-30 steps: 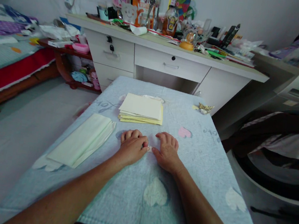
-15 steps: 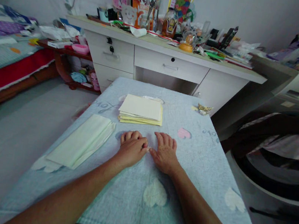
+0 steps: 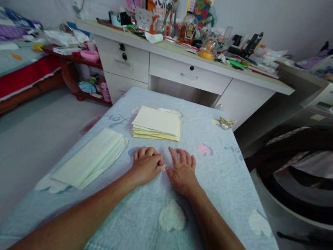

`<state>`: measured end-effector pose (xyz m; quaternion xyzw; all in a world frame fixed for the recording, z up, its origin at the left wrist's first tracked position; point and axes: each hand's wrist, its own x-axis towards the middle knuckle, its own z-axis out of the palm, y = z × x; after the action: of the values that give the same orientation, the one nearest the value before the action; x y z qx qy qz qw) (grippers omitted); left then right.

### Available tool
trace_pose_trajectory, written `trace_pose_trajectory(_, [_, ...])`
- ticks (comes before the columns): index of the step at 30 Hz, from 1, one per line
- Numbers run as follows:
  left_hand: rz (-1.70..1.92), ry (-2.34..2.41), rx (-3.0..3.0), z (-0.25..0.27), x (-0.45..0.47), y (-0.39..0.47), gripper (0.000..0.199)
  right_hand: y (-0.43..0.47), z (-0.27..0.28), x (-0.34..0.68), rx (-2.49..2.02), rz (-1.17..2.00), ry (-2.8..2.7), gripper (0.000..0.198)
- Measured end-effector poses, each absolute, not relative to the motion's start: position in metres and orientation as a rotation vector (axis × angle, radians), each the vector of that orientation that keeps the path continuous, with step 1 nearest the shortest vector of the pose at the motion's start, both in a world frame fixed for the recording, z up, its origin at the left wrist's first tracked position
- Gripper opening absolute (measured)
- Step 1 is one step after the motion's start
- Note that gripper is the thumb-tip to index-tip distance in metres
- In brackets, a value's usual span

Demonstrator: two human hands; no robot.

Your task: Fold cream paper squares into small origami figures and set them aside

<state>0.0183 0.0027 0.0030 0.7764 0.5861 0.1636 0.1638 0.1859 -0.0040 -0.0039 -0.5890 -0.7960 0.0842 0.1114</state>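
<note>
Small white piece (image 3: 164, 167) | low at cloth-covered worktop (image 3: 227, 180) | seemingly pinched in curled left hand (image 3: 147, 167), probably for control | just beside flat, spread-fingered right hand (image 3: 182, 172), probably for steadying | near paper stack (image 3: 156, 120) and folded sheets (image 3: 89, 157), both apart, probably for leaving room

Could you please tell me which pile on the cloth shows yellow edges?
The far stack, beyond the left hand; the other, the left pile, looks pale green.
</note>
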Motion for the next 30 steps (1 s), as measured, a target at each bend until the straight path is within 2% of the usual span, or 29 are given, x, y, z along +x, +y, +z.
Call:
trace_pose_trajectory(8, [0.506, 1.669, 2.232, 0.002, 0.018, 0.001, 0.008, -0.004, -0.005, 0.190, -1.662, 0.269, -2.292, 0.063])
trace_pose_trajectory(20, [0.668, 1.574, 2.253, -0.007, 0.014, -0.003, 0.009, -0.004, 0.000, 0.195, -1.555, 0.374, -2.217, 0.049])
trace_pose_trajectory(30, [0.696, 1.497, 2.215, 0.001, 0.014, -0.004, 0.016, -0.006, 0.010, 0.205, -1.339, 0.593, -2.113, 0.013])
